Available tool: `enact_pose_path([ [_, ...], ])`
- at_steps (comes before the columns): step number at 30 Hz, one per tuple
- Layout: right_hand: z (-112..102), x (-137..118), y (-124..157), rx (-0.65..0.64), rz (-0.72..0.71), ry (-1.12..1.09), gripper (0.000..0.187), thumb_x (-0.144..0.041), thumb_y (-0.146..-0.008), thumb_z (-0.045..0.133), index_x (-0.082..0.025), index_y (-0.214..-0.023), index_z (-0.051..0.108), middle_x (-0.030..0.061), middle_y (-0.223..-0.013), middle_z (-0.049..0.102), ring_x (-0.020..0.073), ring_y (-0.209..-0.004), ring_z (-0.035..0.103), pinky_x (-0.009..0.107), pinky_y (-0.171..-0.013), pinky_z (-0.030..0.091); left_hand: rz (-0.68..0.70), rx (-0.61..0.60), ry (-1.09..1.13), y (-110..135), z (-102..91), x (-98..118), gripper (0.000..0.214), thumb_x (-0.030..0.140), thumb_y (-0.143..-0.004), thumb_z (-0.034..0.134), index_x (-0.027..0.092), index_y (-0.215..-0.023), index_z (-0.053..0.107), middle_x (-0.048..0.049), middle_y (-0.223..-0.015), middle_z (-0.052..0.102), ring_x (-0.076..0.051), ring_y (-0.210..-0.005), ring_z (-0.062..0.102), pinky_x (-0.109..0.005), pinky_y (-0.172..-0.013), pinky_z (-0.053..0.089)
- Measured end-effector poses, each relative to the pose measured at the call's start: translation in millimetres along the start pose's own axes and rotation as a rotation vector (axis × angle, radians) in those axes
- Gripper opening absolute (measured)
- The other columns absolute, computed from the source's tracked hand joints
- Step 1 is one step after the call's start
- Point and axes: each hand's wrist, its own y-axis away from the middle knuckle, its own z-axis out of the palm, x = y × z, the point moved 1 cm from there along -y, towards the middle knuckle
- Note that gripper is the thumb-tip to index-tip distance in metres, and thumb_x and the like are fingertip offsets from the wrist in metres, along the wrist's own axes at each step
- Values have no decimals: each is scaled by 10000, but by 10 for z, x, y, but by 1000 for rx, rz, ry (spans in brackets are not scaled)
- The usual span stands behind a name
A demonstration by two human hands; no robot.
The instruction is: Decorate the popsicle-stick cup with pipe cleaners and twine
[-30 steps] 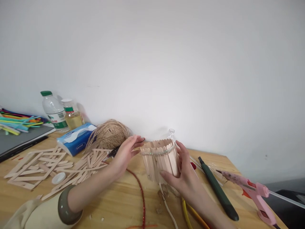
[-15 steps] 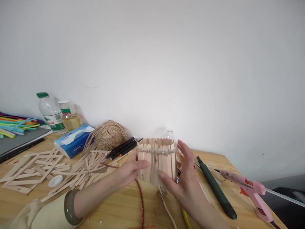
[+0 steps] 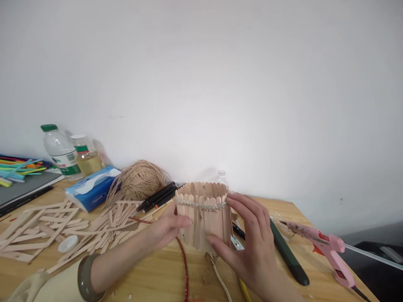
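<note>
Wooden stick cup point(image 3: 203, 226) sits between the left hand point(image 3: 164, 230), fingers pinching it, and the right hand point(image 3: 255, 243), fingers spread wide holding it. Squeeze softly; sticks could bend.

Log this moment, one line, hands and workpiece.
left hand: grips stick cup, thumb on near wall; right hand: thumb on wall, index at rim; sparkly band: below rim; glue gun: right side

The left forearm point(image 3: 122, 262) slants in from the lower left, the left hand point(image 3: 165, 230) gripping with its thumb foremost — the right hand point(image 3: 256, 247) arches, thumb spread below bent fingers point(image 3: 247, 209).
</note>
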Motion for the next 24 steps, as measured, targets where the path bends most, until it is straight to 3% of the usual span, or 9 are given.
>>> enact_pose_path([
  [7, 0, -5, -6, 75, -52, 52, 558, -361, -755, 648, -169, -1226, 420, 116, -1062, 520, 275, -1017, 505, 456, -835, 470, 2, -49, 26, 16, 5, -8, 738, 205, -596, 743, 221, -1272, 447, -104, -1177, 632, -306, -1142, 539, -459, -985, 380],
  [12, 18, -24, 34, 38, -15, -35, 619, -355, -768, 646, -186, -1291, 360, 113, -1089, 473, 274, -1044, 473, 465, -863, 467, 6, -102, -5, 15, -8, 19, 680, 211, -608, 732, 213, -1242, 485, -101, -1149, 646, -308, -1138, 541, -449, -970, 396],
  [18, 32, -20, 77, 137, 106, -135, 924, -520, -720, 650, -169, -1411, 148, 165, -1253, 337, 332, -1179, 354, 553, -946, 384, -4, -119, -13, 15, -44, 48, 650, 196, -566, 731, 210, -1186, 536, -88, -1093, 673, -310, -1125, 548, -438, -967, 394],
  [24, 23, 13, 104, 135, 83, -280, 870, -470, -737, 659, -234, -1408, 159, 120, -1174, 454, 335, -1203, 343, 561, -949, 374, -45, -121, 3, 15, -2, 85, 558, 223, -517, 702, 195, -1068, 619, -90, -959, 717, -344, -1056, 587, -478, -922, 414],
])
